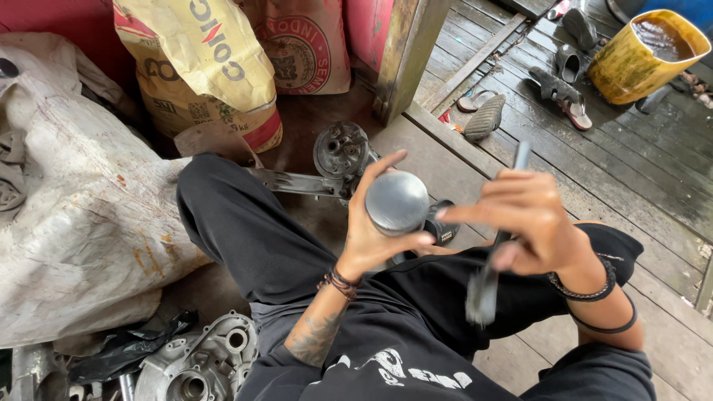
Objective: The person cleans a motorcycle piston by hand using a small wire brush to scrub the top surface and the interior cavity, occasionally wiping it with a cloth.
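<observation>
Here, left hand [371, 234] w/ fingers wrapped round a grey metal cylinder [397, 202], held upright over the lap, centre of view. Right hand [531, 223] just beside it, fingers closed on a dark metal rod [499, 238], tilted. Engine casing [200, 360] on floor near left; yellow bucket [631, 67] far right.

Open floor planks [624, 163] lie to the right, bare up to the sandals [558, 87] and yellow tub [639, 59]. Left side blocked by grey sack [82, 215]; paper bags [215, 67] and post [405, 52] close the front. Engine casing [204, 364] sits low left. Metal arm [297, 182] crosses just ahead of the knee [215, 193].
</observation>
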